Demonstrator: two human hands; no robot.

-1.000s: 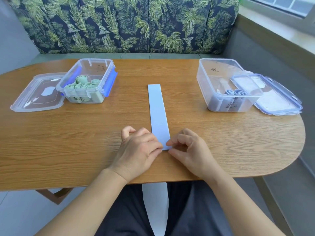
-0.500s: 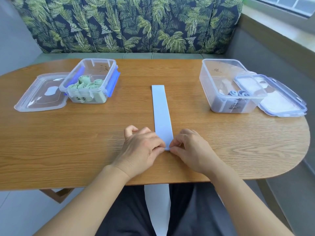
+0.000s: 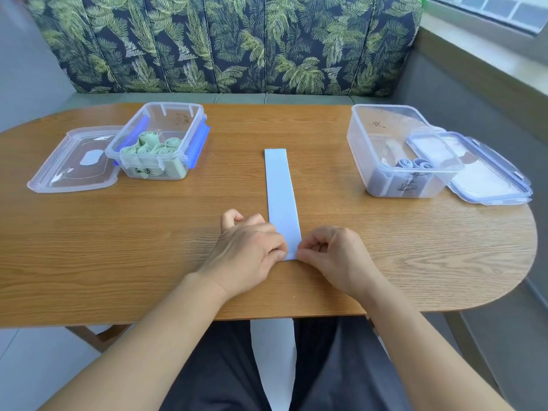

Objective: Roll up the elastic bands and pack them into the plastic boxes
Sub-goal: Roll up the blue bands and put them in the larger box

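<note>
Flat pale-blue elastic band point(image 3: 280, 188) lying lengthwise mid oval wooden table point(image 3: 118, 247), near end by the front edge pinched by left hand point(image 3: 249, 256) and right hand point(image 3: 335, 256), bare wood either side

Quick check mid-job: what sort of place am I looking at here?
Probably a home dining nook rather than a workshop: an oval wooden table, a built-in bench with a palm-leaf cushioned back behind it, and a window sill at the right.

The right hand point(image 3: 336, 258) has curled tighter onto the band point(image 3: 281, 197).
</note>
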